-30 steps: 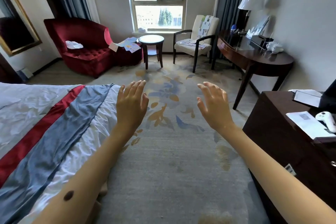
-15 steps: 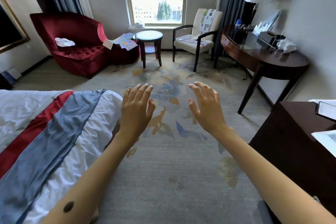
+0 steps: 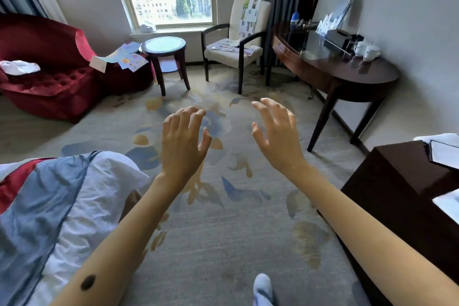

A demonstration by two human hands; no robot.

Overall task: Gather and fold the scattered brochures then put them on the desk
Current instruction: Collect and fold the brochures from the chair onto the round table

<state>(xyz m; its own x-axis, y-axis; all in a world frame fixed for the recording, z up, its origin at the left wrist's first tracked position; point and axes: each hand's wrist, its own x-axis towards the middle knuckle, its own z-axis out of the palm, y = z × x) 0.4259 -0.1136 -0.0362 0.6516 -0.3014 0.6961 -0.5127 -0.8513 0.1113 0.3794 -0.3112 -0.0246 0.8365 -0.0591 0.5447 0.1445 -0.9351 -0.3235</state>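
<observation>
Barely begun: left hand (image 3: 183, 140) and right hand (image 3: 275, 136) spread, holding nothing, brochures (image 3: 124, 57) unfolded on red sofa (image 3: 49, 62) and cream chair (image 3: 236, 49) beside desk (image 3: 330, 67).

Colourful paper brochures (image 3: 124, 58) lie on the red velvet sofa's (image 3: 49, 77) arm; more brochures (image 3: 232, 47) rest on the cream dark-framed armchair (image 3: 236, 54); white cups (image 3: 366, 50) stand on the dark half-round wooden desk (image 3: 330, 67).
</observation>
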